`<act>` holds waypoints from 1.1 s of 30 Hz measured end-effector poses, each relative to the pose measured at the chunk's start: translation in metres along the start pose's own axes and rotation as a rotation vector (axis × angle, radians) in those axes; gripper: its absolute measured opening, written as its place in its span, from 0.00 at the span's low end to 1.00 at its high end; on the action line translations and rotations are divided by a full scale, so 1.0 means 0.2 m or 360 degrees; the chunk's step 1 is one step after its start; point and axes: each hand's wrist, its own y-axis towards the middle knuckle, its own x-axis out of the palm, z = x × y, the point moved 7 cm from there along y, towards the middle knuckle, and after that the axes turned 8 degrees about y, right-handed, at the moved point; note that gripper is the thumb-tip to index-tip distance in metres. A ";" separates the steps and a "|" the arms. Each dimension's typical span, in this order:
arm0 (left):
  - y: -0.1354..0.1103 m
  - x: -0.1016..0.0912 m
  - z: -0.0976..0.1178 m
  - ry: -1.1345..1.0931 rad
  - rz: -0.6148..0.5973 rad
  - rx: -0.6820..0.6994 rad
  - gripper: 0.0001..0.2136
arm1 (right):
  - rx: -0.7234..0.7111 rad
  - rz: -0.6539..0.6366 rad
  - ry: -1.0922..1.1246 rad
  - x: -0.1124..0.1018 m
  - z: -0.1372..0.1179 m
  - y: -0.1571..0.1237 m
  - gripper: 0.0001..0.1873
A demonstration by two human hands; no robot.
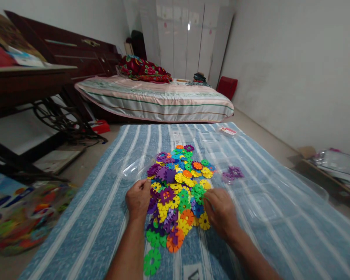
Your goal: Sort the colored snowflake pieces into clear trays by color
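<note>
A heap of toothed plastic building discs (177, 188) in purple, yellow, green, orange and blue lies on a blue-and-white striped cloth (105, 217). My left hand (138, 197) is at the heap's left edge, beside purple discs, with its fingers curled closed; what they hold, if anything, is hidden. On the right side of the heap, my right hand (221, 210) is closed in a pinch, and the edge of a green disc shows at its fingertips. A single green disc (152, 261) lies at the near end of the heap.
Clear plastic trays (262, 202) lie on the right, near a few purple discs (235, 172). Another clear plastic piece (134, 167) is left of the heap. A bed (163, 103) stands beyond, a sewing-machine table (32, 70) at left, and a bag of colourful pieces (32, 217) below it.
</note>
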 end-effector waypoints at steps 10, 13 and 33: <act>0.00 -0.01 0.02 0.0024 0.0004 0.0020 0.15 | -0.0001 0.0012 0.0070 0.00 0.04 -0.06 0.10; 0.00 0.00 0.00 0.0018 0.0000 0.0035 0.15 | 0.0010 0.0003 0.0071 0.01 0.04 -0.07 0.10; -0.01 0.01 0.00 -0.0044 0.0028 0.0034 0.14 | 0.0191 -0.0184 0.0144 0.07 0.05 -0.16 0.12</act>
